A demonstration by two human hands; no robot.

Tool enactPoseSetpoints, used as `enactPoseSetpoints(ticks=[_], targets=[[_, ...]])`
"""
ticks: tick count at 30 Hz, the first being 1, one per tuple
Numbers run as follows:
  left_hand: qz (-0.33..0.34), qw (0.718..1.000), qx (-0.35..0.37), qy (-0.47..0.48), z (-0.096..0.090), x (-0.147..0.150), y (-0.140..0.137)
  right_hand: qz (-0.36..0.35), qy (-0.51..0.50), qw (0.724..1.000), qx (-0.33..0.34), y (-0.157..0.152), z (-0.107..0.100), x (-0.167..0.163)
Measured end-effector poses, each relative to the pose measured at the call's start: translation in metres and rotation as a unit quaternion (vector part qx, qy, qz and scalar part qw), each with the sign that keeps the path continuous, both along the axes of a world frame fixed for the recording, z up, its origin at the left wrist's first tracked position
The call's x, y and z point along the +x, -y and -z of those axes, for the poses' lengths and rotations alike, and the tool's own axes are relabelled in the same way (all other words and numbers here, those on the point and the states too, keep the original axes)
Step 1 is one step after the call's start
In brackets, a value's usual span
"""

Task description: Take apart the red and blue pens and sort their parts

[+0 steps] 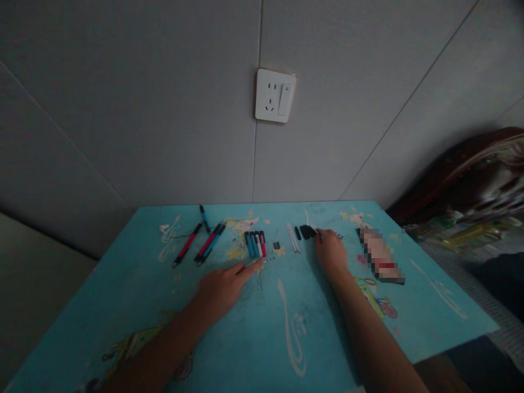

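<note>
My left hand [223,289] reaches over the table with its index finger stretched out. The fingertip is close to the lower end of a row of short pen barrels [254,244] in blue, white and red with black ends. I cannot tell whether it touches them. My right hand [331,251] is closed, fingertips together, at the right end of a row of black pen grips [306,232]. Something small and dark shows at those fingertips, too small to name. Thin white refills [292,237] lie side by side left of the grips.
Several red and blue pens [210,243] lie at the table's left. A small dark square [276,245] sits between barrels and refills. At the right is a blurred flat packet [380,256]. The patterned blue table [262,349] meets the wall, which carries a socket [275,95].
</note>
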State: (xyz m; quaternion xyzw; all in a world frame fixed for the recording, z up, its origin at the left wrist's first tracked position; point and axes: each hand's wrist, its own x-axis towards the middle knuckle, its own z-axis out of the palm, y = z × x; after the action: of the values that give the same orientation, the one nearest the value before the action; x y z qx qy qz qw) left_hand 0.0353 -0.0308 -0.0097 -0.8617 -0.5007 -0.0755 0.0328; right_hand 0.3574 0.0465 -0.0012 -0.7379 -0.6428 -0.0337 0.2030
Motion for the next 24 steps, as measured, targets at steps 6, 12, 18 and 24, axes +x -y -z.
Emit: enactPoseSetpoints(ticks=[6, 12, 18, 24], targets=[[0.01, 1.0, 0.002, 0.017, 0.0, -0.001, -0.001, -0.002, -0.008, 1.0, -0.003, 0.002, -0.001, 0.001], [0.002, 1.0, 0.006, -0.013, -0.003, 0.0, 0.0, 0.0, -0.029, 1.0, 0.004, -0.003, 0.0, -0.001], [0.003, 1.0, 0.003, -0.027, -0.003, 0.0, 0.0, -0.02, -0.076, 0.996, 0.036, -0.001, -0.008, -0.003], [0.004, 1.0, 0.007, -0.019, -0.003, 0.0, 0.001, -0.298, -0.174, 0.935, 0.078, 0.023, -0.018, -0.041]])
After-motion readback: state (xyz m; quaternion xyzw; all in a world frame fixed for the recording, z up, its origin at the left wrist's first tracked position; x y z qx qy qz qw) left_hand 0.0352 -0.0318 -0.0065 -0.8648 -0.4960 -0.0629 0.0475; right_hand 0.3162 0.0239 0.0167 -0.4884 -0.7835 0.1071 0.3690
